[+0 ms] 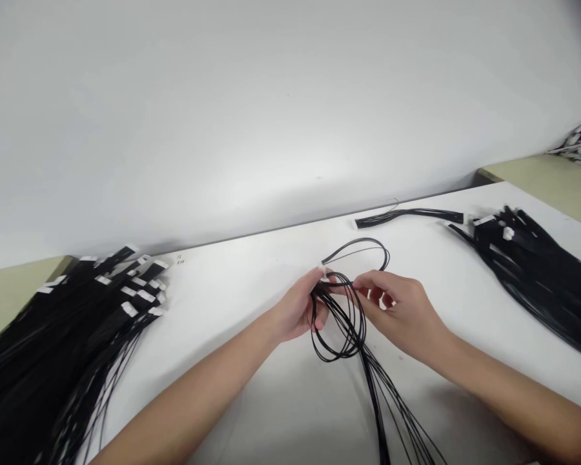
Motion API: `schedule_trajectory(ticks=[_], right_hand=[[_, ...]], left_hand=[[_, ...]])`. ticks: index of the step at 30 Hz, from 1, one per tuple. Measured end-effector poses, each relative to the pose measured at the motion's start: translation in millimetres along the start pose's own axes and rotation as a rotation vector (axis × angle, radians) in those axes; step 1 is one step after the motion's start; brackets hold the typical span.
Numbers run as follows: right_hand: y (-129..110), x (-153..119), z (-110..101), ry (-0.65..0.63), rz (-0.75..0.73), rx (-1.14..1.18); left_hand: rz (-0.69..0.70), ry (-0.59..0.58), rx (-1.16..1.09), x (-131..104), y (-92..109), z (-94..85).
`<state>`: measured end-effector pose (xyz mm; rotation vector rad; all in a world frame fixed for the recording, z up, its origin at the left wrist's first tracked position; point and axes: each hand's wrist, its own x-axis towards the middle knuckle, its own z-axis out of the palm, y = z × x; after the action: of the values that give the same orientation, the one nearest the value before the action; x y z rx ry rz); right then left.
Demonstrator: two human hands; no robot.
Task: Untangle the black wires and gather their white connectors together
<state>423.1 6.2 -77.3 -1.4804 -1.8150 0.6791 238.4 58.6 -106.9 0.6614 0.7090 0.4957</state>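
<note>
Near the middle of the head view, my left hand (pixel 304 305) is closed on a black wire harness (pixel 356 332) by its white connector (pixel 324 272). The wires bend into several loops below and right of that hand, and loose strands trail down past the bottom edge. My right hand (pixel 401 307) pinches some of the looped wires between thumb and fingertips, its other fingers curled. One larger loop (pixel 365 241) arches above both hands. The exact grip of the left fingers is partly hidden behind the wires.
A big pile of black wire harnesses (pixel 77 349) with white connectors lies at the left. Another bundle (pixel 537 271) lies at the right, with a single harness (pixel 407 216) near the table's back edge. A white wall (pixel 252 116) rises behind the white tabletop (pixel 223 278).
</note>
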Motion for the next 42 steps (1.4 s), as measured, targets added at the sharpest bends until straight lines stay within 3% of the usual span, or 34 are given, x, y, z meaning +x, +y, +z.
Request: schedule_trajectory(ticks=[2,8,16,23,26,31,33,35,38,42], right_hand=[[-2.0,-0.7,0.2,0.004,0.02,0.005],[-5.8,-2.2,4.3,-0.215,0.04,0.007],[-5.4,-1.9,9.4,-0.235,0.031,0.013],[-0.4,-7.1,18.7,-0.141,0.046,-0.026],[-2.5,-3.7,14.0,-0.161,0.15,0.241],[-2.7,12.0,-14.4,-0.353,0.51,0.929],[1.3,17.9,-26.7,-0.277,0.507,1.063],[6.5,22.1,-35.4,-0.118,0.431,1.166],[13.4,26.0,-39.9,0.094,0.337,1.16],[19.3,32.0,-36.8,0.377,0.378,1.139]], left_hand=[[0.001,0.011,-0.02,-0.8,0.5,1.0],[0.015,0.005,-0.05,-2.3,2.1,2.5],[0.018,0.007,-0.039,-2.3,-1.0,0.2],[0.025,0.05,-0.048,-2.5,0.1,3.1],[0.016,0.069,-0.039,-2.8,0.8,4.4],[0.005,0.017,-0.008,-5.7,3.0,6.4],[-0.001,0.021,-0.022,-6.7,3.9,6.5],[-0.001,0.022,-0.035,-6.9,4.3,5.9],[-0.014,0.021,-0.037,-5.9,3.8,4.3],[-0.027,0.029,-0.049,-4.5,3.1,3.1]])
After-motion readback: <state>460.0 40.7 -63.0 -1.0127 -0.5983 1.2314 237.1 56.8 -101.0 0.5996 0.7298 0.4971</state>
